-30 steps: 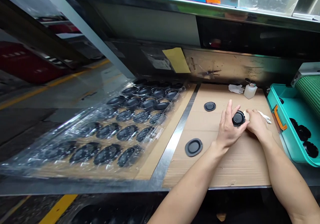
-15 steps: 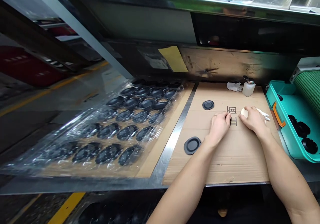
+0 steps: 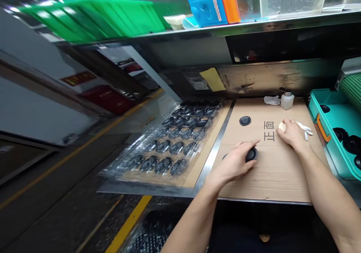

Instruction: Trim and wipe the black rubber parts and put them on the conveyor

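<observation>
My left hand (image 3: 238, 159) is above the cardboard sheet (image 3: 276, 181), its thumb and fingers around a black oval part (image 3: 251, 154). Just behind that hand, the edge of another dark part (image 3: 225, 156) peeks out, mostly hidden. A third black oval part (image 3: 245, 120) lies flat farther back. Over at the right, my right hand (image 3: 293, 133) is closed on a small cream-coloured round pad (image 3: 281, 126), resting near the sheet. White cloth or a glove (image 3: 306, 129) shows beside and beneath its fingers.
A clear plastic tray (image 3: 194, 159) with rows of black parts lies on the left. On the right stands a teal bin (image 3: 335, 166) with more parts. A small bottle (image 3: 287, 100) and crumpled white tissue (image 3: 272, 100) sit at the back, below a shelf (image 3: 175, 36).
My left hand has come nearer and left, its fingers wider around the black part, which now shows more. My right hand stays on the pad. The view has swung left and up.
</observation>
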Demonstrator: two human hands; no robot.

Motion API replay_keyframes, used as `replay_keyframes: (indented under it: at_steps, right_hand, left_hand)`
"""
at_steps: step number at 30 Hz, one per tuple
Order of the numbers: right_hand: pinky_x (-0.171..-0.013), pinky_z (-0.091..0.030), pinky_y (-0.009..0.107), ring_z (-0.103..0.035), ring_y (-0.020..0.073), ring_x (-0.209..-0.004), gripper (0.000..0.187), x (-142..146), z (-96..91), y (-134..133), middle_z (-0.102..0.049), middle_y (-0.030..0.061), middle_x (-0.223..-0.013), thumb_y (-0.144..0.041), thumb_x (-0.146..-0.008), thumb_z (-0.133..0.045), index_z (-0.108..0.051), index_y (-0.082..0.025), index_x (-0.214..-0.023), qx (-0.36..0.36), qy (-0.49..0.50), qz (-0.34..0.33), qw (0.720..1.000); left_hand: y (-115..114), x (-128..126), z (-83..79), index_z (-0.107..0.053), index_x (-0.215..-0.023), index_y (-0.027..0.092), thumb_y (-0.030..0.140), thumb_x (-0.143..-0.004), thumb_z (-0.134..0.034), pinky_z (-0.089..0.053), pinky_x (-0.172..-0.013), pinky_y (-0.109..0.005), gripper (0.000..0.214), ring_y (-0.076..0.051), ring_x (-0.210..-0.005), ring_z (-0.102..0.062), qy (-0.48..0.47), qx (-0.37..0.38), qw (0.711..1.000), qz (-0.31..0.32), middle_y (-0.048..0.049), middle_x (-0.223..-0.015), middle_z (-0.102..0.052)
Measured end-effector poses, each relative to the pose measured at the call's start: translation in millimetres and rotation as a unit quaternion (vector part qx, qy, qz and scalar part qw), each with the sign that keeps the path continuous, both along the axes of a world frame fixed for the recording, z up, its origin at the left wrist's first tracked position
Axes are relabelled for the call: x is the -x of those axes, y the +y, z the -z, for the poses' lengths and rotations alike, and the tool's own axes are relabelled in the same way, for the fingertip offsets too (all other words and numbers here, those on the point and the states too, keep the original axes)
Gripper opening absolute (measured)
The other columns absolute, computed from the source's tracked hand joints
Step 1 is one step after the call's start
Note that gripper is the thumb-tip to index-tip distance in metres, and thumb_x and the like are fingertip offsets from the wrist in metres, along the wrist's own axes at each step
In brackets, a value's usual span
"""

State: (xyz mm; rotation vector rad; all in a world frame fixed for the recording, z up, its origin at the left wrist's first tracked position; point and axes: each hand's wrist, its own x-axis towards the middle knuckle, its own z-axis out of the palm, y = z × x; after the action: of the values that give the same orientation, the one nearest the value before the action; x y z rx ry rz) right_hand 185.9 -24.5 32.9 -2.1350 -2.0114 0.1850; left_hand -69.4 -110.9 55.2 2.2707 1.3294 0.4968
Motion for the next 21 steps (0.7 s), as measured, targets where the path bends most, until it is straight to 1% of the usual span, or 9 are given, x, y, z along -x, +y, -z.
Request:
replay_keyframes:
  at_steps: [3,4,6,8,10,14,17,21]
  right_hand:
    - [-0.085,-0.048,0.040,-0.063,0.0318,-0.105,0.039,-1.0,4.5,0.6,-0.060,0.0147,-0.117,-0.048,-0.092,-0.051,-0.059,-0.020,-0.118,-0.008,0.012,-0.004,1.000]
    - [-0.085,-0.048,0.041,-0.063,0.0320,-0.104,0.039,-1.3,5.9,0.8,-0.060,0.0148,-0.117,-0.048,-0.092,-0.051,-0.059,-0.019,-0.118,-0.011,0.013,-0.004,1.000]
    - [-0.084,-0.049,0.041,-0.063,0.0318,-0.104,0.039,-2.1,8.2,1.3,-0.059,0.0150,-0.116,-0.047,-0.092,-0.050,-0.059,-0.019,-0.118,-0.015,0.018,-0.003,1.000]
    - [-0.084,-0.049,0.040,-0.064,0.0312,-0.103,0.039,-2.9,10.2,2.3,-0.059,0.0149,-0.116,-0.047,-0.093,-0.050,-0.059,-0.019,-0.118,-0.017,0.025,-0.004,1.000]
    - [-0.084,-0.049,0.040,-0.064,0.0308,-0.102,0.039,-3.5,11.7,3.4,-0.060,0.0147,-0.116,-0.047,-0.092,-0.051,-0.059,-0.019,-0.118,-0.020,0.030,-0.006,0.999]
    - [-0.085,-0.050,0.041,-0.065,0.0306,-0.102,0.036,-2.5,12.5,1.0,-0.060,0.0153,-0.117,-0.044,-0.092,-0.052,-0.059,-0.018,-0.117,-0.026,0.035,0.005,0.999]
    - [-0.085,-0.050,0.039,-0.064,0.0291,-0.104,0.033,-0.7,12.4,-2.7,-0.062,0.0146,-0.117,-0.040,-0.092,-0.052,-0.060,-0.018,-0.117,-0.030,0.044,0.000,0.999]
    - [-0.085,-0.051,0.038,-0.063,0.0281,-0.104,0.041,0.1,16.2,0.8,-0.060,0.0152,-0.123,-0.042,-0.090,-0.056,-0.057,-0.017,-0.123,-0.028,0.065,0.004,0.997]
  left_hand:
    - [-14.5,43.3,-2.6,-0.047,-0.147,0.027,0.024,-0.084,-0.064,-0.036,-0.117,-0.043,0.065,-0.025,-0.132,-0.051,0.010,0.008,0.998,-0.064,-0.0055,-0.137,-0.062]
    - [-15.5,53.5,-1.2,-0.047,-0.147,0.027,0.026,-0.084,-0.064,-0.036,-0.117,-0.044,0.065,-0.025,-0.131,-0.052,0.018,0.020,0.996,-0.081,-0.0060,-0.137,-0.062]
    - [-14.1,64.4,3.8,-0.046,-0.147,0.025,0.029,-0.083,-0.065,-0.037,-0.116,-0.045,0.067,-0.026,-0.130,-0.054,0.040,0.051,0.994,-0.088,-0.0079,-0.137,-0.062]
    - [-10.9,64.5,9.7,-0.048,-0.147,0.023,0.031,-0.080,-0.067,-0.036,-0.116,-0.046,0.070,-0.028,-0.132,-0.053,0.069,0.067,0.992,-0.078,-0.0103,-0.140,-0.059]
    - [-7.7,59.6,14.1,-0.050,-0.145,0.022,0.033,-0.079,-0.068,-0.036,-0.117,-0.046,0.069,-0.030,-0.134,-0.050,0.094,0.065,0.991,-0.065,-0.0115,-0.142,-0.057]
    - [1.0,56.3,17.7,-0.055,-0.139,0.022,0.030,-0.082,-0.060,-0.035,-0.117,-0.045,0.058,-0.028,-0.134,-0.051,0.112,0.039,0.993,-0.024,-0.0101,-0.140,-0.059]
    - [13.2,68.1,22.4,-0.061,-0.132,0.022,0.031,-0.081,-0.059,-0.038,-0.115,-0.045,0.052,-0.030,-0.130,-0.055,0.127,0.027,0.992,-0.002,-0.0103,-0.137,-0.063]
    - [39.4,87.8,31.5,-0.067,-0.125,0.027,0.037,-0.075,-0.064,-0.046,-0.109,-0.044,0.052,-0.033,-0.124,-0.061,0.154,0.032,0.987,0.039,-0.0088,-0.135,-0.065]
